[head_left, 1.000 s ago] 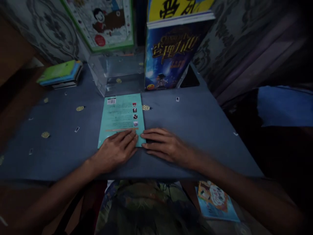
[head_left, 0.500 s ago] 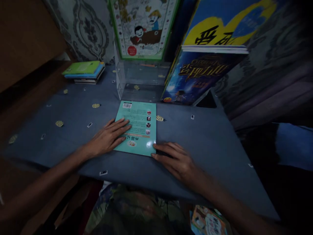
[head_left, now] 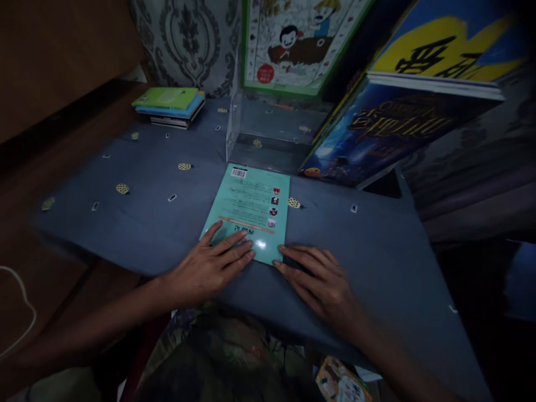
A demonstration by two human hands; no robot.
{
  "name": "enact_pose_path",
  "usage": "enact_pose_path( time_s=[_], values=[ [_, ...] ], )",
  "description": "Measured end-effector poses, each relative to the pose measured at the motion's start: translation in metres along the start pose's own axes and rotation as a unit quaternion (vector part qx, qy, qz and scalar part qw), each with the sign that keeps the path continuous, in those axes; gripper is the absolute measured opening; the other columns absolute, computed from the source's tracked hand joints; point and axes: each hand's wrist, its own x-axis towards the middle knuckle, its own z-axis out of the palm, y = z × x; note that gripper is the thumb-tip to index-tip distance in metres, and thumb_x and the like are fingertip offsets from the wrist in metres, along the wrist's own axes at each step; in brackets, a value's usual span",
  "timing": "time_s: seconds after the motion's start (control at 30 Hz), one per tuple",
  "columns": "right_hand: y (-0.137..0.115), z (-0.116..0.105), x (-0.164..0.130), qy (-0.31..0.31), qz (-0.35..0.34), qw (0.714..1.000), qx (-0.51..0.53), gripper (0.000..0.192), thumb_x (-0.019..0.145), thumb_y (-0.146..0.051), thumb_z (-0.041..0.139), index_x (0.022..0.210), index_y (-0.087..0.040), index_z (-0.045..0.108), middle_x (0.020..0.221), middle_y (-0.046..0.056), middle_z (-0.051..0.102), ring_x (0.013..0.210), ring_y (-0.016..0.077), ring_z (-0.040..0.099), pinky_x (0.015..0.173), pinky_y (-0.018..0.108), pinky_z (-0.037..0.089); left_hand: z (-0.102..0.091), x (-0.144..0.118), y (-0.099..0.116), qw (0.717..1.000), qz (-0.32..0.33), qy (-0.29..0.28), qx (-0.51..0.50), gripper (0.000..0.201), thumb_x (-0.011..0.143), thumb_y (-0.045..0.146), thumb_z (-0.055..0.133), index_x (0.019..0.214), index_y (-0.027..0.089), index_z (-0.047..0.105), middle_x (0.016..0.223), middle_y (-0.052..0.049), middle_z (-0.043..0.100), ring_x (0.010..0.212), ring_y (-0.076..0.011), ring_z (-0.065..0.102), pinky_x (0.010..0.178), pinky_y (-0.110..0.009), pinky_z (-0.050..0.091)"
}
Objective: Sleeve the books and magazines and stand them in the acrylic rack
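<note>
A teal paperback book lies on the cloth-covered table with its back cover up. Its barcode is at the far end, and its print is upside down to me. My left hand rests on the book's near left part, palm down, fingers spread. At the near right corner, my right hand touches the book's edge with thumb and index fingertips slightly apart; its other fingers lie bent on the cloth.
Behind the book stands a clear acrylic rack. A green-bordered picture book and a dark blue book stand upright there. Several books form a stack at the back left. Another book lies below the table's front edge.
My left hand has slid toward me, from the book's left side to its near end. My right hand stays at the corner. The view has shifted, so everything sits farther right.
</note>
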Motion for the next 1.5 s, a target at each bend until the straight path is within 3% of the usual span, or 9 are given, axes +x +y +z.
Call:
enact_pose_path(
  time_s=[0.2,0.4,0.67,0.83,0.97,1.1,1.23,1.37,1.5],
  values=[
    [0.000,0.001,-0.001,0.004,0.001,1.000,0.004,0.021,0.101,-0.015,0.054,0.115,-0.020,0.070,0.121,0.011,0.073,0.111,0.0245,0.066,0.086,0.040,0.052,-0.016,-0.032,-0.020,0.997,-0.062,0.001,0.042,0.037,0.102,0.017,0.052,0.139,0.017,0.057,0.139,-0.009,0.066,0.139,-0.0266,0.052,0.123,-0.057,0.028],
    [0.005,-0.001,0.002,0.005,-0.011,1.000,0.011,0.020,0.100,-0.017,0.056,0.115,-0.020,0.070,0.119,0.011,0.074,0.112,0.0247,0.066,0.088,0.043,0.054,-0.015,-0.046,-0.033,0.994,-0.108,0.017,0.009,0.036,0.103,0.025,0.050,0.138,0.023,0.060,0.143,-0.007,0.063,0.141,-0.0257,0.051,0.117,-0.049,0.041],
    [0.014,0.008,0.014,-0.072,-0.008,0.997,-0.012,0.051,0.101,-0.041,0.055,0.148,-0.022,0.048,0.152,0.015,0.054,0.143,0.0298,0.048,0.114,0.059,0.043,-0.005,-0.042,-0.058,0.992,-0.105,-0.042,-0.049,0.073,0.100,0.052,0.051,0.162,0.028,0.020,0.162,-0.010,0.039,0.151,-0.0278,0.035,0.124,-0.052,0.030],
    [-0.005,0.003,0.002,-0.111,-0.001,0.994,-0.016,0.071,0.096,-0.048,0.063,0.157,-0.023,0.036,0.157,0.015,0.048,0.147,0.0304,0.043,0.116,0.060,0.040,-0.014,-0.049,-0.048,0.994,-0.072,-0.055,-0.063,0.090,0.093,0.059,0.059,0.163,0.028,0.012,0.161,-0.012,0.041,0.150,-0.0290,0.037,0.126,-0.053,0.025],
    [-0.031,-0.007,-0.016,-0.119,-0.007,0.992,-0.036,0.075,0.092,-0.053,0.066,0.154,-0.018,0.041,0.155,0.018,0.049,0.145,0.0312,0.045,0.117,0.060,0.039,-0.026,-0.061,-0.028,0.997,-0.038,-0.046,-0.045,0.101,0.087,0.063,0.065,0.163,0.022,0.013,0.157,-0.017,0.045,0.147,-0.0315,0.042,0.125,-0.056,0.026],
    [-0.057,-0.008,-0.039,-0.094,-0.017,0.994,-0.055,0.044,0.099,-0.034,0.059,0.141,-0.019,0.058,0.146,0.014,0.060,0.140,0.0264,0.053,0.116,0.053,0.044,-0.034,-0.075,-0.004,0.999,-0.003,-0.045,-0.019,0.080,0.096,0.036,0.064,0.162,0.019,0.022,0.148,-0.016,0.056,0.141,-0.0275,0.051,0.123,-0.052,0.033],
    [-0.070,0.004,-0.060,0.035,-0.021,0.997,-0.058,0.037,0.104,-0.015,0.040,0.125,-0.023,0.069,0.124,0.007,0.076,0.126,0.0204,0.065,0.111,0.046,0.051,-0.034,-0.083,0.014,0.999,0.023,-0.023,0.024,0.057,0.098,0.008,0.046,0.154,0.017,0.040,0.145,-0.010,0.061,0.139,-0.0217,0.053,0.125,-0.045,0.032],
    [-0.068,-0.002,-0.064,0.049,-0.031,0.998,-0.014,0.036,0.105,-0.017,0.041,0.128,-0.021,0.068,0.118,0.008,0.078,0.125,0.0217,0.066,0.098,0.037,0.061,-0.042,-0.078,0.018,0.999,0.039,0.018,0.026,0.050,0.101,0.013,0.048,0.151,0.019,0.046,0.137,-0.006,0.067,0.134,-0.0189,0.058,0.124,-0.041,0.035],
    [-0.060,-0.037,-0.044,0.038,-0.028,0.998,0.042,0.042,0.104,-0.015,0.041,0.143,-0.018,0.057,0.125,0.012,0.075,0.129,0.0234,0.063,0.096,0.036,0.063,-0.069,-0.061,0.011,0.999,0.036,0.034,-0.011,0.061,0.100,0.027,0.056,0.158,0.023,0.036,0.129,-0.004,0.072,0.126,-0.0199,0.065,0.113,-0.035,0.050]
  ],
)
